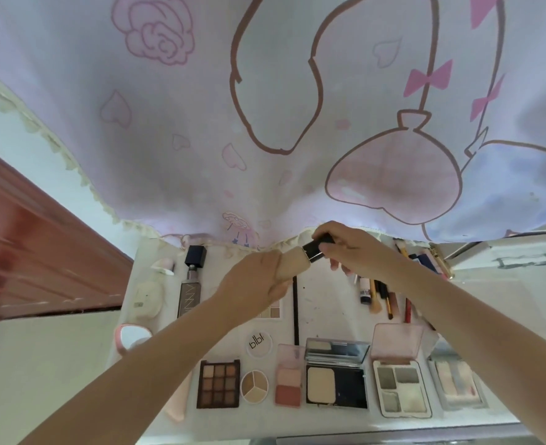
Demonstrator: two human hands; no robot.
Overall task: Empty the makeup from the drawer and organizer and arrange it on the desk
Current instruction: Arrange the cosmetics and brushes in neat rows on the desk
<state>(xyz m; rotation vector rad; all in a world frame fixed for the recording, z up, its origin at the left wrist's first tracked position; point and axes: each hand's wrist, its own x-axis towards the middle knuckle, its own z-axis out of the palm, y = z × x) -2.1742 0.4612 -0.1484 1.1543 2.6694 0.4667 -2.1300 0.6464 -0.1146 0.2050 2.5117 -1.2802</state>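
Observation:
Above the back of the white desk (326, 293), my left hand (252, 281) grips the beige body of a foundation bottle (292, 261). Its black cap (315, 250) is pinched by my right hand (351, 252). Along the front lies a row of open makeup: a brown eyeshadow palette (218, 383), a round three-colour pan (254, 386), a pink blush compact (288, 377), a mirrored powder compact (336, 379), a grey quad palette (401, 390) and a clear case (456, 382). A tall dark-capped bottle (190, 281) lies at the left. Brushes and pencils (384, 297) lie at the right.
A pink printed curtain (265, 117) hangs down to the desk's back edge. A puff (148, 298), a small pink mirror (130, 337), a round lid (259, 344) and a thin black stick (295, 309) also lie there. A red-brown door (24, 252) stands left.

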